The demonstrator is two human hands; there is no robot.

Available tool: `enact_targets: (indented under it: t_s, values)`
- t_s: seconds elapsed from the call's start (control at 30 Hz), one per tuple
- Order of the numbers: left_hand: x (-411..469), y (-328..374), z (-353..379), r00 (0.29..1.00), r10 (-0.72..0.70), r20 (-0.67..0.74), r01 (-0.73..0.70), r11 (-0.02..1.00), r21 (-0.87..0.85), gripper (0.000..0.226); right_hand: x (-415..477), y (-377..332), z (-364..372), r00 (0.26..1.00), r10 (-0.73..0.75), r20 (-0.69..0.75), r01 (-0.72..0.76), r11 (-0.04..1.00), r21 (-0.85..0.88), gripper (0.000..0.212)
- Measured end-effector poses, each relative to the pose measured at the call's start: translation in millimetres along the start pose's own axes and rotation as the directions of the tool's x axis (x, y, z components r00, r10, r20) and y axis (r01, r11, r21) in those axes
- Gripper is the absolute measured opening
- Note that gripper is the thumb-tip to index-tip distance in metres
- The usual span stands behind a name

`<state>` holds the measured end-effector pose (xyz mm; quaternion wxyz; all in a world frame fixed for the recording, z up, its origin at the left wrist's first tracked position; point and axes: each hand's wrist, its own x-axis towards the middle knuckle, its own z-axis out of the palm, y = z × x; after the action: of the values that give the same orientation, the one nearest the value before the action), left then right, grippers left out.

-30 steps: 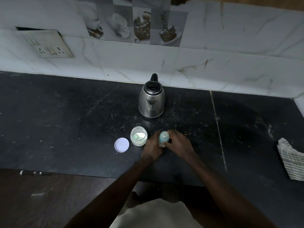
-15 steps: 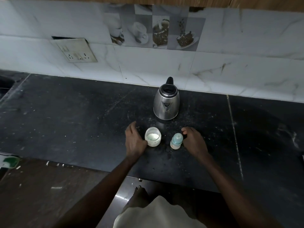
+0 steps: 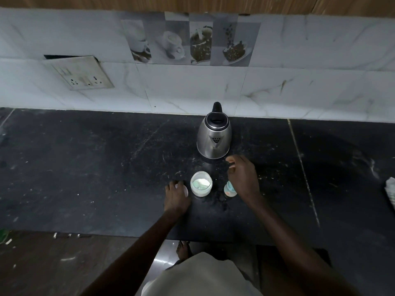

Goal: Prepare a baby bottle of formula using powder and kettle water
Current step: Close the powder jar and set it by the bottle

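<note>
My left hand (image 3: 176, 196) covers the lid (image 3: 186, 190) left of the jar (image 3: 201, 184), grip unclear; right hand (image 3: 242, 178), loosely curled and empty, above the bottle (image 3: 229, 190).

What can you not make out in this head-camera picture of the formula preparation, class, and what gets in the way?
Head view only:
lid: mostly under the left hand; grip unclear.
baby bottle: right side behind the right hand; contents too small.
kettle: water level hidden inside its steel body.
cloth: cut off by the right edge.
</note>
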<state>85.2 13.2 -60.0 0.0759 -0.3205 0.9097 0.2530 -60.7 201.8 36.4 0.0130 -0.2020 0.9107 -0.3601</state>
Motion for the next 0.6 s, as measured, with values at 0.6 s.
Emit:
enact_targets:
  t_s: [0.6]
  values:
    - [-6.5, 68.8, -48.1, 0.797, 0.323, -0.511, -0.545, 0.75, -0.376, 0.057, 27.0, -57.8, 9.5, 0.867, -0.048, 0.496, -0.045, 0.984, 0.174, 0.044]
